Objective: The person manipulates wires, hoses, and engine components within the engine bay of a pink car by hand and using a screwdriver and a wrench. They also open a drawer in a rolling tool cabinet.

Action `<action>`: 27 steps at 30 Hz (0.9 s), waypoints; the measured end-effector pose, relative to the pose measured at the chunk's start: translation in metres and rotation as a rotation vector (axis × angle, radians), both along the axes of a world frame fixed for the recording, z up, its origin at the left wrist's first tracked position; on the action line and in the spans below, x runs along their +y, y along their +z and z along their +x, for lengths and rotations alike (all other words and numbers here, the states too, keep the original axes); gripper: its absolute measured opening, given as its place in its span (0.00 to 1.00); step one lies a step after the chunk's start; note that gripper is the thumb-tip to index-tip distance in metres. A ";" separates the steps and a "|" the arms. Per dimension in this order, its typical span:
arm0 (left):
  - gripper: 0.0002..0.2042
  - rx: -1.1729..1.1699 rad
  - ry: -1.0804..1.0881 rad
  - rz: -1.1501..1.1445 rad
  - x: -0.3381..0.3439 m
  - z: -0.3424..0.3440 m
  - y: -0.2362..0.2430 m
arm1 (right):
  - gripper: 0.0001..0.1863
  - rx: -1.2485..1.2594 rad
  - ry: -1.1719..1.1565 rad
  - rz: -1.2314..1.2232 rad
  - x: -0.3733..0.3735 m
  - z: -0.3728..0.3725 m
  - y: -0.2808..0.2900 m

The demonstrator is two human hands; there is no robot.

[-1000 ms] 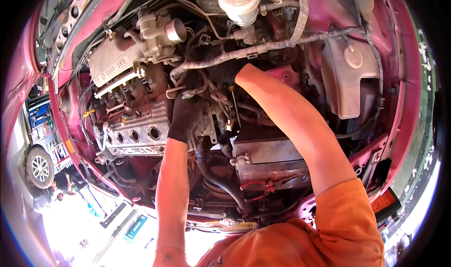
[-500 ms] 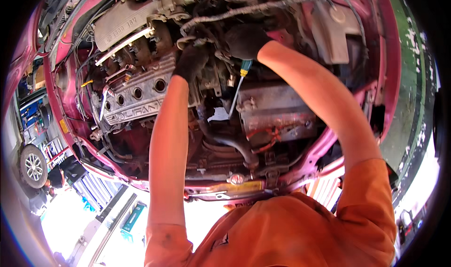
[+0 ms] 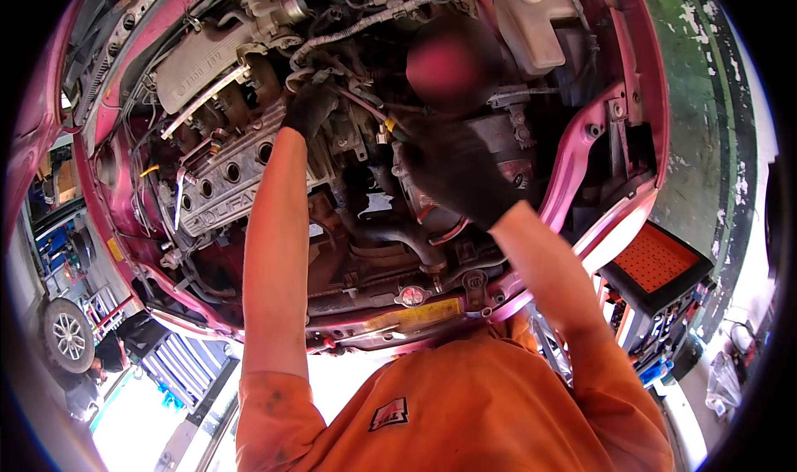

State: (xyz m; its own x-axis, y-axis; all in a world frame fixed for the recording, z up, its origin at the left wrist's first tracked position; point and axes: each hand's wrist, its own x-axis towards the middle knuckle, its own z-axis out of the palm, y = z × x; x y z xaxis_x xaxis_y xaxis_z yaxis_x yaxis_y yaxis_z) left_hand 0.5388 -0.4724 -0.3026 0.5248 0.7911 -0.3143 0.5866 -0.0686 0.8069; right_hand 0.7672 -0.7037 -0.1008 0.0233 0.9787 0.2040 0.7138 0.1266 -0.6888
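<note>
Screwdriver (image 3: 388, 124) juts from the right hand (image 3: 457, 169) toward the left hand (image 3: 312, 108).

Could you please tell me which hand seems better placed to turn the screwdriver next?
Probably the right hand: it grips the screwdriver, which points toward the left hand; the left, beside the engine, shows no tool.

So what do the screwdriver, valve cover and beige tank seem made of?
Screwdriver: probably smooth steel, judging by its slim, straight shaft; the yellow collar looks plastic. Valve cover: likely cast metal, dull grey with raised lettering. Tank: probably matt plastic, given its rounded, moulded-looking edges.
</note>
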 end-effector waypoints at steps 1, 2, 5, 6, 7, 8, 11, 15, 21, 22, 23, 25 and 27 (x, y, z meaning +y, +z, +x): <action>0.12 0.015 -0.044 0.095 0.006 -0.020 -0.007 | 0.21 0.006 -0.027 -0.112 0.004 -0.017 0.000; 0.11 -0.001 -0.081 0.130 0.008 -0.020 -0.006 | 0.22 0.001 -0.071 -0.239 0.005 -0.026 -0.005; 0.10 -0.156 0.047 -0.258 -0.021 0.043 0.024 | 0.22 0.047 -0.166 -0.175 -0.003 -0.018 -0.051; 0.10 -0.201 0.150 -0.451 -0.032 0.058 0.053 | 0.20 0.045 -0.211 -0.148 -0.005 -0.019 -0.048; 0.10 -0.164 0.169 -0.399 -0.027 0.043 0.062 | 0.18 0.058 -0.221 -0.094 0.000 -0.030 -0.031; 0.10 -0.129 0.182 -0.357 -0.022 0.031 0.063 | 0.17 0.067 -0.238 -0.048 0.005 -0.036 -0.018; 0.11 -0.145 0.179 -0.406 -0.023 0.028 0.068 | 0.19 -0.039 -0.201 -0.219 0.017 -0.035 -0.006; 0.12 -0.224 0.186 -0.512 -0.027 0.050 0.067 | 0.19 -0.193 -0.154 -0.313 0.041 -0.027 -0.024; 0.14 -0.171 0.145 -0.460 -0.028 0.052 0.051 | 0.19 -0.201 -0.237 -0.317 0.028 -0.048 -0.037; 0.14 -0.056 -0.017 -0.199 -0.018 0.031 0.047 | 0.19 -0.187 -0.221 -0.308 0.030 -0.061 -0.028; 0.15 0.080 -0.163 0.065 -0.003 -0.006 0.034 | 0.18 -0.163 -0.188 -0.291 0.033 -0.078 -0.018; 0.12 0.135 -0.266 0.256 -0.008 -0.002 0.025 | 0.20 -0.165 -0.206 -0.281 0.039 -0.075 -0.032; 0.06 0.002 -0.130 0.158 -0.035 0.054 0.055 | 0.22 -0.183 -0.244 -0.289 0.037 -0.052 -0.054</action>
State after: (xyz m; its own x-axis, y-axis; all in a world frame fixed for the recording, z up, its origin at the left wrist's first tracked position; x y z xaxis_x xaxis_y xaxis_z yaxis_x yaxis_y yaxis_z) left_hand 0.5929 -0.5075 -0.2479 0.6254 0.7561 -0.1926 0.5661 -0.2699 0.7789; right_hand 0.7147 -0.6671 -0.1545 0.2507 0.9665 -0.0558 0.8129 -0.2414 -0.5300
